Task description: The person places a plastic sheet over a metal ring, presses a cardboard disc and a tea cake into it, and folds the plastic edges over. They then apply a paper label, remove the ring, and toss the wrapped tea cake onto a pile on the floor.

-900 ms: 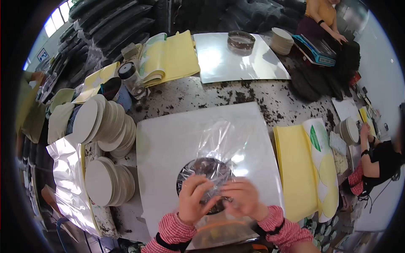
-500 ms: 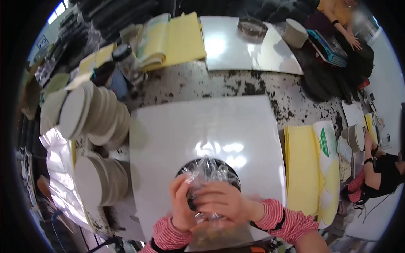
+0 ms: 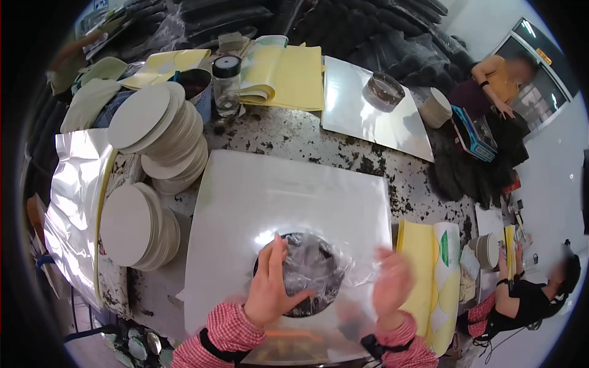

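On the white sheet (image 3: pixel 294 190), the left hand (image 3: pixel 270 288) rests flat, fingers spread, on the plastic-wrapped dark disc (image 3: pixel 316 270); the blurred right hand (image 3: pixel 391 285) hangs open just beside it.

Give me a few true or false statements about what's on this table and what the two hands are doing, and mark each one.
1. The left hand lies on the dark round disc, which is covered by clear plastic. True.
2. The right hand is pressed flat on the middle of the disc. False: it is open and blurred, off to the disc's right.
3. The disc lies on a white sheet. True.
4. The stacks of white discs stand to the right of the sheet. False: they stand to its left, and yellow paper lies to its right.
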Available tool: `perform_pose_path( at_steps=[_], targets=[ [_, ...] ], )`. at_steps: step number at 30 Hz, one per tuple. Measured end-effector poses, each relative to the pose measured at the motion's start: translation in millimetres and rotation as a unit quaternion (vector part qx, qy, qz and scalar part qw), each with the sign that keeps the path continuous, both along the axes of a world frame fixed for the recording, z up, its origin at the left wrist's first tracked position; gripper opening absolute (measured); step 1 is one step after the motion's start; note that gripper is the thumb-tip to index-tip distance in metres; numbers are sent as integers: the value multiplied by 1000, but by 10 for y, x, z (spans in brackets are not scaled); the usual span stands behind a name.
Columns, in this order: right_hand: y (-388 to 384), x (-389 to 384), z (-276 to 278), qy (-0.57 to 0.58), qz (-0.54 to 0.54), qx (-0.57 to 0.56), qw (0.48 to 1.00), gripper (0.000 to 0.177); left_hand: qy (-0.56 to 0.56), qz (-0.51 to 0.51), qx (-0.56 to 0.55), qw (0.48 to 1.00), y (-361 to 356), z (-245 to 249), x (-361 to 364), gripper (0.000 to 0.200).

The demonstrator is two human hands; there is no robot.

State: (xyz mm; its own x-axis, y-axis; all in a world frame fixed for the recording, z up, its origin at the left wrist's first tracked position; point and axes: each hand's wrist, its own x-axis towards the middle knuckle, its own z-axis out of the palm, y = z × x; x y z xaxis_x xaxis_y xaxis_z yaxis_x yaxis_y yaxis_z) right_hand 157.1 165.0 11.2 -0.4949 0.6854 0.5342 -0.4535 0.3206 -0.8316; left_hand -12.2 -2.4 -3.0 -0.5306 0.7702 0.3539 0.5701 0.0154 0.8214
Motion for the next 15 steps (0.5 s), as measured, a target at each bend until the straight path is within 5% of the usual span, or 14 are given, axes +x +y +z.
perform_pose_path(
  at_steps=[3, 5, 7, 8, 10, 12, 14, 15],
  targets=[
    [467, 43, 340, 130, -106, -13, 986, 54, 29, 22, 17, 999, -49, -74, 33, 93],
    [383, 62, 144, -72, -43, -8, 996, 67, 135, -54, 9, 989, -30, -131, 0, 83],
    [108, -148, 3, -240, 42, 84, 966, 52, 266, -136, -41, 953, 34, 23, -9, 63],
    [159, -238, 24, -235, 37, 78, 968, 52, 270, -142, -45, 951, 92, 67, -20, 63],
    [345, -427, 117, -423, 58, -79, 901, 48, 271, -137, -167, 938, 125, 97, 45, 63],
    [729, -384, -151, -195, -37, -77, 977, 39, 277, -121, -175, 937, 128, 110, 36, 67],
    [831, -241, -582, -119, 15, -170, 978, 49, 262, -164, -168, 936, 57, 8, 35, 69],
    [741, -246, -665, -17, 115, -359, 926, 55, 266, -160, -158, 938, 72, 2, 42, 74]
  ],
)
